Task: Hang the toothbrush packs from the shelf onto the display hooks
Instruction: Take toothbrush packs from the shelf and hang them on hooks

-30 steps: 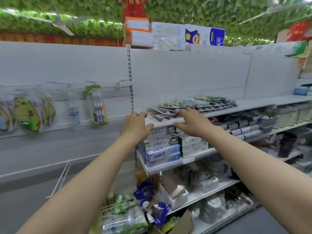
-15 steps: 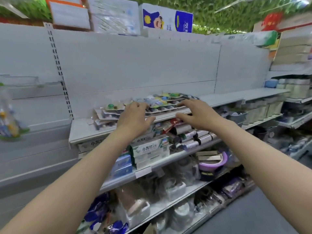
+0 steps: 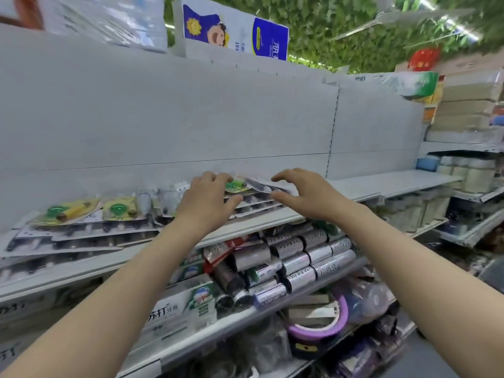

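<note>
Left hand (image 3: 204,200) on the toothbrush packs (image 3: 117,211) atop the shelf (image 3: 256,223) (grip unclear); right hand (image 3: 308,195) spread open. Probably light, slick cards — pinch the stiff edge.

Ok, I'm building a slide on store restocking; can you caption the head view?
Left hand and right hand reach over toothbrush packs lying stacked on the white shelf.

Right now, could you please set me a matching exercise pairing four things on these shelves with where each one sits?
Things: 1 toothbrush packs; 2 silver rolls; 3 purple ring; 4 cartoon box.
Places: A above the back panel; B second shelf down; C first shelf, lying flat; D third shelf down.
Pairs: 1-C, 2-B, 3-D, 4-A.
</note>
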Demonstrator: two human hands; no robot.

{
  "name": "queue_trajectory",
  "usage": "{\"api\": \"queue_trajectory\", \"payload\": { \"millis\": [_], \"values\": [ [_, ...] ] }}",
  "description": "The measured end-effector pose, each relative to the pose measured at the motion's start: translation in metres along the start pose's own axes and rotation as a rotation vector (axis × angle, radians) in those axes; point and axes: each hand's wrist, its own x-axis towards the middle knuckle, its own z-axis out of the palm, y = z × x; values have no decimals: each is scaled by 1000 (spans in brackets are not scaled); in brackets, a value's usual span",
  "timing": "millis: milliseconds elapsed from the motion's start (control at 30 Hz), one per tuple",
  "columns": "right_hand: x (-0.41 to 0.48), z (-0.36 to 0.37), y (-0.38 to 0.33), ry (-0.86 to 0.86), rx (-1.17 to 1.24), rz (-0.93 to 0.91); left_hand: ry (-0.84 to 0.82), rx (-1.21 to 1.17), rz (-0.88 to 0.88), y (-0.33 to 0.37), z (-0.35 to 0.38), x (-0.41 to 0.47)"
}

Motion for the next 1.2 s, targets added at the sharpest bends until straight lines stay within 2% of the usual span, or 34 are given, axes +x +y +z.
{"api": "queue_trajectory", "payload": {
  "millis": [300,467,667,933,1200],
  "values": [
    [73,30,117,-44,112,-53,11,66,-111,28,61,78],
    [119,45,179,-94,167,-135,50,130,-256,49,94,107],
    [160,63,243,-179,223,-144,91,227,-451,74,126,135],
    [184,95,253,-337,295,-125,223,364,-677,58,140,140],
    [193,114,234,-445,292,-17,262,378,-725,50,148,149]
  ]
}}
